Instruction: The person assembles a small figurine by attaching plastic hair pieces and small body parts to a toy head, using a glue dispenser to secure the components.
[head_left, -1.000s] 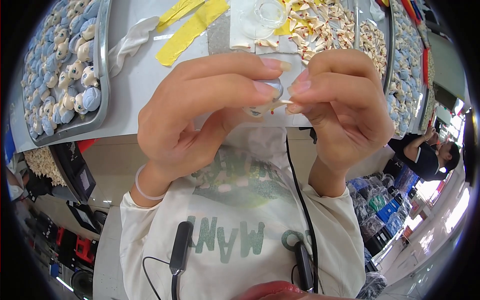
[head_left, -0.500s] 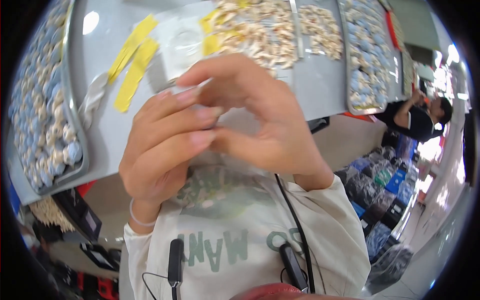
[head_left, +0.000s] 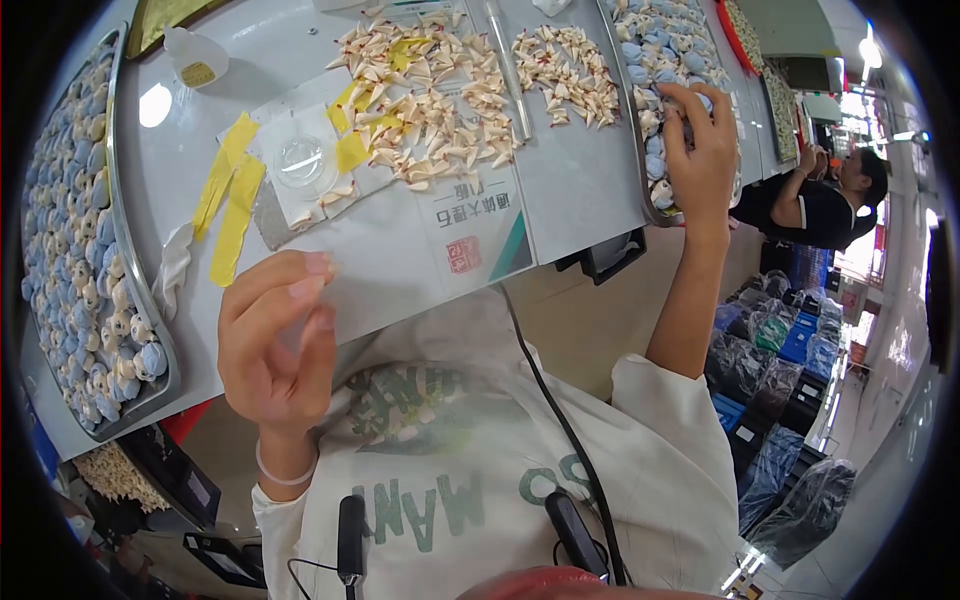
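My right hand point(head_left: 703, 150) reaches over the right metal tray point(head_left: 640, 165), its fingers apart and curved down at several small blue-and-cream figurine pieces point(head_left: 655, 68). Whether a piece is between its fingertips is hidden. My left hand point(head_left: 277, 340) is raised at the table's near edge, fingers bent together. A tiny pale bit seems to show at its fingertips, too small to name. Beyond it, many small cream pointed pieces with dark red tips point(head_left: 425, 125) lie heaped on the table, and a smaller pile of them point(head_left: 565, 75) lies further right.
A left tray point(head_left: 165, 350) holds more blue-and-cream pieces. Yellow tape strips point(head_left: 238, 220), a clear round dish point(head_left: 303, 162), a small white bottle point(head_left: 195, 58) and a crumpled white cloth point(head_left: 175, 268) lie between. Another person point(head_left: 825, 200) sits at the far right.
Both hands were together in front of my chest. They have parted: my right hand has moved right and away to the tray, while my left has come down and slightly left.
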